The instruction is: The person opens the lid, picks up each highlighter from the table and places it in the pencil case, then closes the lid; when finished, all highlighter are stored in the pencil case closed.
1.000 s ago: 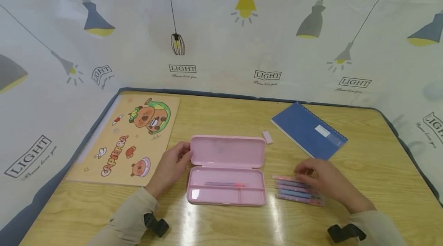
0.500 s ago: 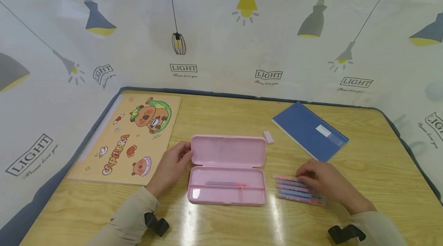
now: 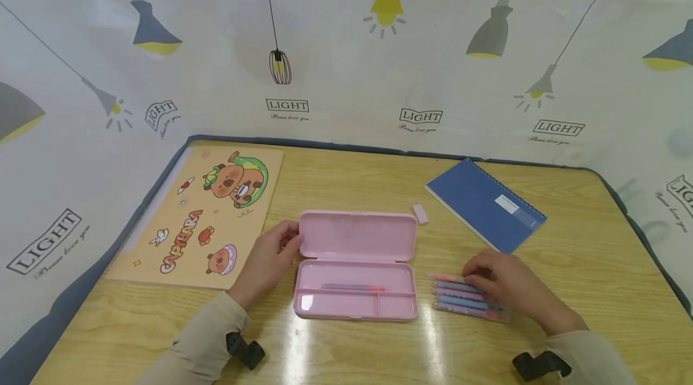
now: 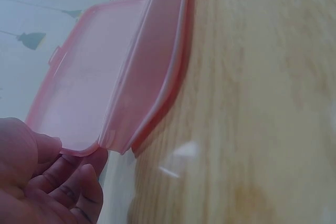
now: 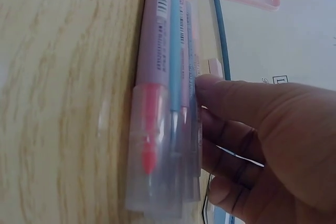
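An open pink pencil case (image 3: 354, 307) lies mid-table with its lid (image 3: 357, 236) tipped back. One purple pen (image 3: 352, 287) with a reddish end rests in its long rear compartment. My left hand (image 3: 269, 258) holds the lid's left edge; in the left wrist view the thumb (image 4: 48, 148) lies on the inner side, fingers behind. To the right of the case, several pastel pens (image 3: 462, 299) lie side by side. My right hand (image 3: 511, 283) pinches the farthest pen of the row between thumb (image 5: 215, 90) and fingers. The nearest is a purple highlighter (image 5: 152, 61) with a clear cap.
A pink eraser (image 3: 420, 214) sits behind the case's right corner. Farther right lies a blue spiral notebook (image 3: 482, 201). A capybara-printed folder (image 3: 200, 222) covers the table's left side. A printed white curtain (image 3: 335, 42) stands behind the table.
Almost nothing moves: both hands keep their places at the lid and the pens. The head view shifts only slightly.
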`<state>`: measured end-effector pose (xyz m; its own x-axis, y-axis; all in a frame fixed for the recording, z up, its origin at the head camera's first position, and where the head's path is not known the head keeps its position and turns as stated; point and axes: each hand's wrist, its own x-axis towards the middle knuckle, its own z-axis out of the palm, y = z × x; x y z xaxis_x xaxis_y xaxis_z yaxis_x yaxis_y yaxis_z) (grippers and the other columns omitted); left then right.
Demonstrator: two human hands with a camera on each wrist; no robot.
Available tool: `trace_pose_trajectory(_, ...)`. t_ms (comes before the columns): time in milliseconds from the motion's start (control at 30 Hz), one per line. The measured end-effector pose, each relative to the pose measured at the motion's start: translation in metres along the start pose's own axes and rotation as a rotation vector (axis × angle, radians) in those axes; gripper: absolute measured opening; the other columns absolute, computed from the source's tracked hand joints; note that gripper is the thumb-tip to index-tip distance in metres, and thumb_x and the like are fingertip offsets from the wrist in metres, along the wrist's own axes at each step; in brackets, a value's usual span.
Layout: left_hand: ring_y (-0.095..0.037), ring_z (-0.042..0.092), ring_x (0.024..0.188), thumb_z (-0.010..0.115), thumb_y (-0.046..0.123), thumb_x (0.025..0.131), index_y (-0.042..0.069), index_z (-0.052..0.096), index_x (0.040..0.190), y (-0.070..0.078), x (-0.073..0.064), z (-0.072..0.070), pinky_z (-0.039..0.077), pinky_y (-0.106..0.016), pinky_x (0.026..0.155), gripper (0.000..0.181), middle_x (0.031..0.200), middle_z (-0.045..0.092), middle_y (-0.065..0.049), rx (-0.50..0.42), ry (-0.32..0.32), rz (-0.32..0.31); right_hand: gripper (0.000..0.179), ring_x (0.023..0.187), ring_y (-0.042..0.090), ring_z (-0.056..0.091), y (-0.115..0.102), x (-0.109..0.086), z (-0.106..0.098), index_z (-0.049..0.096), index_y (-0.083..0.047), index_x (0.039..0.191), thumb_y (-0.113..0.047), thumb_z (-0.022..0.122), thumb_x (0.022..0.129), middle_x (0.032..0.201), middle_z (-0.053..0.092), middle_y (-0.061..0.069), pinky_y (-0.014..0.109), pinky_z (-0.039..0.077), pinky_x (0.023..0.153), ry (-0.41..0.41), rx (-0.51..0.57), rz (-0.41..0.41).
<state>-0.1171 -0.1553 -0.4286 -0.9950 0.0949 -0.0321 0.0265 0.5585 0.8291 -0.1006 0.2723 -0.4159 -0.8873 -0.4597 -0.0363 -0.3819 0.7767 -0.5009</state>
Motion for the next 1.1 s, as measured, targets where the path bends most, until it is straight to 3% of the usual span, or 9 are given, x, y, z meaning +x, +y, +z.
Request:
trace_pose_trajectory(400, -0.018, 0.06, 0.088, 0.054, 0.019, 0.101, 0.01, 0.062, 0.12, 0.0, 0.0, 0.0, 0.05, -0.032, 0.078, 0.022, 0.102, 0.068, -0.004, -0.004, -0.005, -0.002, 0.004, 0.074, -0.005, 0.055, -0.012, 0.0, -0.004, 0.07, -0.016, 0.091, -0.02, 0.07, 0.091, 0.085, 0.063, -0.014, 0.023, 0.049, 0.064, 0.044, -0.022, -0.023)
trace_pose_trajectory(700, -0.017, 0.06, 0.089, 0.054, 0.02, 0.101, 0.011, 0.062, 0.119, -0.003, 0.001, -0.001, 0.05, -0.032, 0.078, 0.022, 0.102, 0.067, -0.004, 0.003, 0.003, 0.003, 0.003, 0.076, -0.004, 0.054, -0.068, 0.02, -0.002, 0.07, -0.019, 0.093, -0.022, 0.069, 0.092, 0.085, 0.06, -0.016, 0.022, 0.048, 0.066, 0.063, -0.059, -0.1)
trace_pose_trajectory(900, -0.017, 0.061, 0.09, 0.054, 0.02, 0.101, 0.01, 0.062, 0.119, -0.003, 0.001, -0.001, 0.051, -0.033, 0.08, 0.022, 0.102, 0.068, -0.004, 0.0, 0.004, 0.006, 0.003, 0.074, -0.001, 0.052, -0.101, 0.044, 0.015, 0.07, -0.018, 0.091, -0.02, 0.07, 0.092, 0.082, 0.06, -0.013, 0.022, 0.048, 0.066, 0.046, -0.086, -0.157)
trace_pose_trajectory(1100, -0.018, 0.062, 0.092, 0.054, 0.02, 0.101, 0.01, 0.062, 0.12, -0.001, 0.001, 0.0, 0.051, -0.033, 0.082, 0.022, 0.104, 0.068, -0.004, -0.004, 0.001, 0.005, 0.004, 0.074, 0.002, 0.051, -0.122, 0.064, 0.039, 0.07, -0.016, 0.088, -0.018, 0.071, 0.091, 0.082, 0.06, -0.011, 0.024, 0.049, 0.071, 0.018, -0.081, -0.16)
